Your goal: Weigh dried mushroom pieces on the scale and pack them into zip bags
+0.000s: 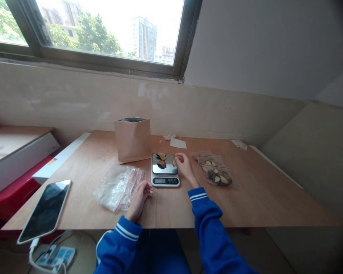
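In the head view, a small kitchen scale (165, 180) with a metal top and a digital display stands on the table. Two dried, curled brown slices (161, 164) lie on its plate; their exact kind is unclear. At the plate's right edge, my right hand (184, 165) pinches a small tan dried slice (174, 163). My left hand (141, 196) rests by the scale's lower left corner, fingers loosely curled, with nothing visible in them. Beside it lies a pile of clear zip bags (118, 186). Zip bags of dried slices (218, 177) lie right of my right hand.
Behind the scale's left side stands an open brown paper pouch (133, 140). A phone or tablet (45, 209) on a cable lies at the table's left front edge, above a power strip (57, 255). White paper (178, 143) and crumpled scraps lie near the wall.
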A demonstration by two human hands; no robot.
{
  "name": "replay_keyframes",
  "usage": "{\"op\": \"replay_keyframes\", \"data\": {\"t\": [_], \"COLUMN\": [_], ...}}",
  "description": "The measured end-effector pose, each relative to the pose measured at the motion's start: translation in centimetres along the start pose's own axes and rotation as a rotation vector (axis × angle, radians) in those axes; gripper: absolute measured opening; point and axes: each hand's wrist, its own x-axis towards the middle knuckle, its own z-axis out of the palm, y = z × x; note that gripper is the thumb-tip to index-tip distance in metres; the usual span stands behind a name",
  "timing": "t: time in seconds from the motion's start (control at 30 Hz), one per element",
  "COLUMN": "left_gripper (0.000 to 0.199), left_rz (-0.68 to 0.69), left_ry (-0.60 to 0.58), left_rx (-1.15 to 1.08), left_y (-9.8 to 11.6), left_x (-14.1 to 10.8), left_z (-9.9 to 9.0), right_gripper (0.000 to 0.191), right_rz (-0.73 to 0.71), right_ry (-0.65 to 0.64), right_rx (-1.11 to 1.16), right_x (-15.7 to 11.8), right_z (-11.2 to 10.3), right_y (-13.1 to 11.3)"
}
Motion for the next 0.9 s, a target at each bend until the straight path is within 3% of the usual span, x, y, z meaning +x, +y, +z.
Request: {"op": "replay_keyframes", "data": {"t": [0.13, 0.3, 0.4, 0.5, 0.57, 0.63, 0.7, 0.8, 0.9], "left_gripper": [0.039, 0.040, 0.041, 0.036, 0.026, 0.021, 0.025, 0.027, 0.031], "left_rz": [0.020, 0.046, 0.164, 0.428, 0.665, 0.892, 1.035, 0.999, 0.954], "left_ry": [-0.014, -0.029, -0.047, -0.021, 0.101, 0.266, 0.396, 0.469, 0.399], "left_rx": [0.008, 0.089, 0.289, 0.599, 0.779, 0.937, 1.119, 1.443, 1.683], "left_y": [0.0, -0.3, 0.5, 4.0, 7.9, 12.4, 16.3, 19.5, 19.6], "left_x": [0.1, 0.0, -0.7, -0.7, 0.4, 2.8, 6.1, 10.5, 11.9], "left_z": [0.0, 0.0, 1.0, 3.1, 4.8, 6.0, 6.4, 5.5, 3.9], "right_gripper": [0.032, 0.028, 0.024, 0.024, 0.025, 0.026, 0.025, 0.025, 0.026], "right_rz": [-0.005, 0.033, 0.032, 0.036, 0.045, 0.056, 0.060, 0.052, 0.054], "right_ry": [0.027, 0.181, 0.196, 0.183, 0.173, 0.165, 0.159, 0.166, 0.188], "right_rx": [-0.039, -0.095, -0.083, -0.071, -0.079, -0.082, -0.080, -0.078, -0.083], "right_x": [-0.3, -3.3, -4.4, -4.6, -4.5, -4.5, -4.5, -4.5, -4.4], "right_z": [0.0, -2.9, -4.1, -4.3, -4.2, -4.1, -4.1, -4.3, -4.3], "right_y": [1.0, 5.0, 6.1, 6.1, 6.1, 6.0, 6.0, 6.0, 6.0]}}
